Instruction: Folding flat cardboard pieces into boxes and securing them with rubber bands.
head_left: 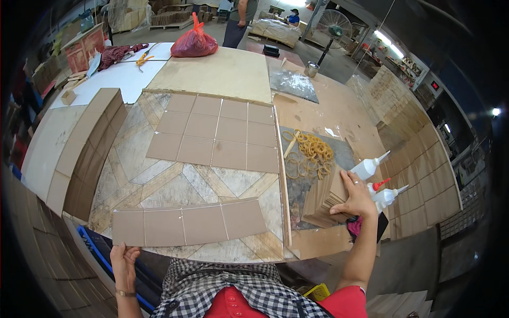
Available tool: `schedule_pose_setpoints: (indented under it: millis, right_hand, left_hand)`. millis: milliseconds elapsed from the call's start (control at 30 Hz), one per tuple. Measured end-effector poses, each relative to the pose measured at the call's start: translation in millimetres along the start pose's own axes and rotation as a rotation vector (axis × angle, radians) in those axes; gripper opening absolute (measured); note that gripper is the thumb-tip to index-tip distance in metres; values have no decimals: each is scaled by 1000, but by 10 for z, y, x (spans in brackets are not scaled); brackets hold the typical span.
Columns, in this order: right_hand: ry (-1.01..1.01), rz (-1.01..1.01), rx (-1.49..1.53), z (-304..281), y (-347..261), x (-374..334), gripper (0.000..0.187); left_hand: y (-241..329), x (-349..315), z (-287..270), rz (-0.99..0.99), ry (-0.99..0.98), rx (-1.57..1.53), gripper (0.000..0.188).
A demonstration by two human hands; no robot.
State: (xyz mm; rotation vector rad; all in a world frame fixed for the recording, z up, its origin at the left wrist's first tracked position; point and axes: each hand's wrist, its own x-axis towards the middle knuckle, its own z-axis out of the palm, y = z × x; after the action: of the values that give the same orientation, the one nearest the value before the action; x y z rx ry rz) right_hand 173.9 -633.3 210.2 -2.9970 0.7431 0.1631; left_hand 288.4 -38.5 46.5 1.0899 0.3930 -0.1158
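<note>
My left hand (124,264) is at the near left edge of the table, its fingers closed on the lower left corner of a brown cardboard strip (164,227). The strip lies across the patterned board (228,186) and has pale lines dividing it into panels. Beyond it lies a larger cardboard sheet (201,129) with a grid of white lines. My right hand (356,197) rests with fingers spread on a leaning stack of small cardboard pieces (324,200). Just past that hand are white squeeze bottles (366,168), and one red nozzle (379,184) shows between them.
Yellow rubber bands (313,151) lie in a heap beyond the stack. A wooden strip (282,180) edges the patterned board. Long cardboard blocks (87,153) stand on the left, tall cardboard stacks (419,175) on the right. A red plastic bag (194,42) sits at the far side.
</note>
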Motion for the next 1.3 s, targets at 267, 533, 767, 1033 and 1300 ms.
schedule_pose_setpoints:
  millis: [267,533,767,1033,1300]
  right_hand:
    - [66,-81,219,-8,166,-3,123]
    - [385,-89,162,-141,-15,-18,46]
    - [688,-728,273,66,-1878,-363,21]
    - [291,-795,109,850,-2806,-46,12]
    - [319,-1048,142,1010,-3648,-259,13]
  left_hand:
    - [-277,-246,65,-13,-4,-56,24]
    - [-287,-335,177,-13,46,-24,21]
    - [-409,-260,136,-75,8,-120,28]
    - [-392,-227,179,-15,-21,-44,27]
    - [-392,-213,217,6,-32,-48,28]
